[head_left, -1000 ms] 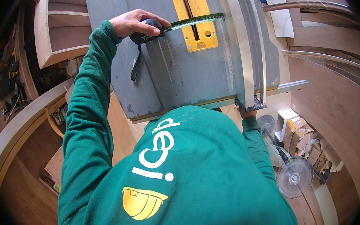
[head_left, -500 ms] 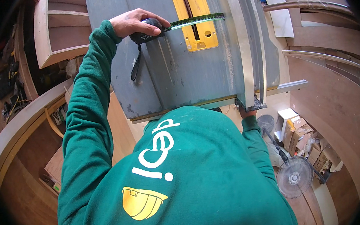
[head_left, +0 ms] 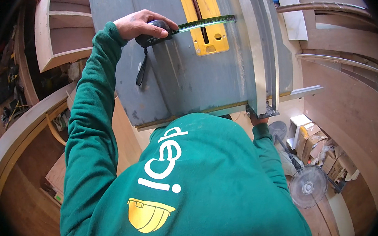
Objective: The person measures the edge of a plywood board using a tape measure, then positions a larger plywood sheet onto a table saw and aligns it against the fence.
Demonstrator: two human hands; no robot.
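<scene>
My left hand (head_left: 137,24) is closed around a black tape measure (head_left: 159,24), whose wrist strap dangles over the grey table saw top (head_left: 188,75). Its green blade (head_left: 205,22) runs out to the right, across the yellow throat plate (head_left: 212,43) and its dark slot, and ends short of the long metal rip fence (head_left: 256,61). At the fence's near end, my right hand (head_left: 259,120) is up against the dark fence head (head_left: 263,110). That part covers most of the right hand, so its fingers are hidden.
Wooden shelving (head_left: 70,22) stands left of the saw. A guide rail (head_left: 304,91) sticks out past the table's right side. Lower right are a round fan (head_left: 308,186) and a pile of cardboard (head_left: 313,141). Wooden panels (head_left: 345,103) lean along the right.
Almost nothing differs. The tape measure and its blade keep their place across the throat plate, and both hands stay where they were, apart from a tiny shift of the whole view.
</scene>
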